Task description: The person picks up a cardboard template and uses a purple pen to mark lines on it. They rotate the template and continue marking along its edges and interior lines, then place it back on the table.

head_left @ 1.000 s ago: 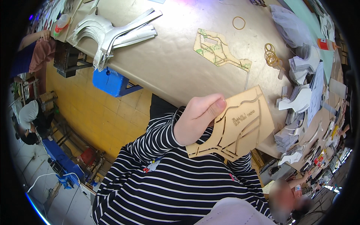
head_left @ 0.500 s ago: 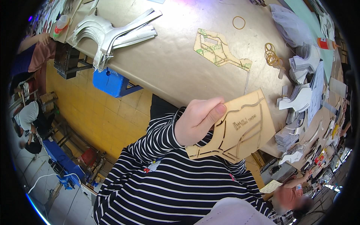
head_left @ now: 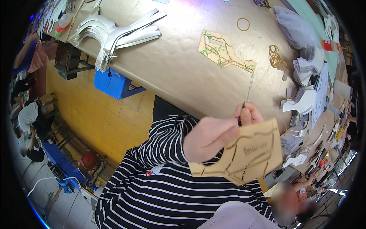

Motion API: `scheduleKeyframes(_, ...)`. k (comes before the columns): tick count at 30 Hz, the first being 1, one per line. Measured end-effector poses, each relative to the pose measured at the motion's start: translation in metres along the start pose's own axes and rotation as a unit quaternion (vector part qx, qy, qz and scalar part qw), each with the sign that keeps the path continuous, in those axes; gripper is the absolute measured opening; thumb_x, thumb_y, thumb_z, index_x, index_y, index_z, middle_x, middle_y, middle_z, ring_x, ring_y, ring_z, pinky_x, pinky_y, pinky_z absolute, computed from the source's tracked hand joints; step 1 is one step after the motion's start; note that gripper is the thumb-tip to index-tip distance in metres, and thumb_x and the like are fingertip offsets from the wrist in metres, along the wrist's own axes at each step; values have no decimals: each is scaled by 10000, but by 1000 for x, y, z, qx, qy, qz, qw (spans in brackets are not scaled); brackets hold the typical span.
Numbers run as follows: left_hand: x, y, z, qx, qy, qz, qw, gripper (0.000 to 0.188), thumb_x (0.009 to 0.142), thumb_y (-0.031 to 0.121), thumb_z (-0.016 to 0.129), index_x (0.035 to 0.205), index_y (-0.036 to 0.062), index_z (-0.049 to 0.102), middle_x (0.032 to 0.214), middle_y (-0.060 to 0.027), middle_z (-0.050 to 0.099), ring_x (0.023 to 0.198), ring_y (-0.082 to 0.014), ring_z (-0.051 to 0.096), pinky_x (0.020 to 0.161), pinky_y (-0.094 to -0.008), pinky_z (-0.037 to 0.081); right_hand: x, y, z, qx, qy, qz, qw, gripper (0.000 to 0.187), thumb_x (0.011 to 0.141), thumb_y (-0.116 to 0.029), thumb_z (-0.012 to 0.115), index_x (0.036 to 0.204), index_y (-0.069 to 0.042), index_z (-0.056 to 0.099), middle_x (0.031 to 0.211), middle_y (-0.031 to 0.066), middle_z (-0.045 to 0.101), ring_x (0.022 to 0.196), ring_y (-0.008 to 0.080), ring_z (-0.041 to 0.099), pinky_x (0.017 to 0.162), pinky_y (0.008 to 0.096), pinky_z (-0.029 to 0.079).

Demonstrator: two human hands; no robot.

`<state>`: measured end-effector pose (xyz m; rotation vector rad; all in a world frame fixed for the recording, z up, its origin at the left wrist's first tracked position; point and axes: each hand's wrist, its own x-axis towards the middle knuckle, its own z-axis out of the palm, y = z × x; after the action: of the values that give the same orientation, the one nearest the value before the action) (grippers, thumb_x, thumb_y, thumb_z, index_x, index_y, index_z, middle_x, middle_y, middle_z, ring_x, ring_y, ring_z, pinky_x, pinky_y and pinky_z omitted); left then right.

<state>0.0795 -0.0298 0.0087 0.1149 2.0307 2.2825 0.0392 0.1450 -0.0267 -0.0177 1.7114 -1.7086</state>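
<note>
My left hand (head_left: 211,139) is closed on the upper left edge of a thin tan template board (head_left: 255,152), which has curved slots cut through it. The board is tilted in front of my striped top, off the table. Just beyond its top edge, my right hand (head_left: 249,114) pinches a thin, dark, pointed tool (head_left: 243,104); its kind is hard to make out. The fingers of both hands nearly meet. On the table lies another slotted template (head_left: 211,53) with green print, and a slim silvery stick (head_left: 250,87) extends from its narrow end towards me.
Stacked silvery cut pieces (head_left: 110,38) lie at the table's far left. To the right are looped rubber bands (head_left: 274,59), stacks of white cut pieces (head_left: 303,101) and a clear plastic bag (head_left: 291,24). A blue stool (head_left: 110,86) stands by the table edge. Other people sit at both sides.
My right hand has come into view behind the board, pinching the dark tool. My left hand has moved right and slightly down, and the board has shifted and tilted with it.
</note>
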Motion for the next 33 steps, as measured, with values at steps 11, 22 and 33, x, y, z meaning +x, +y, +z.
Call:
scheduleKeyframes(11,15,-68,-14,-700,-24,-203,684,276,983,288,390,814,72,422,665,21,353,506,-79,327,423,-192,258,9,-32,18,95,-84,63,990,184,963,-119,448,948,34,549,566,18,509,442,46,399,414,175,296)
scheduleKeyframes(22,3,-82,-13,-648,40,-235,723,256,980,291,389,903,55,451,719,13,383,525,-60,364,417,-172,243,27,-42,20,43,-107,149,982,239,964,-160,475,877,10,619,502,-14,494,397,25,387,380,180,301)
scheduleKeyframes(33,21,-24,-26,-265,24,-273,925,300,973,286,481,853,25,568,650,65,434,557,-24,353,512,-182,309,17,24,12,-56,-67,-169,982,237,926,-121,508,1117,8,561,1016,119,626,884,142,609,716,236,496)
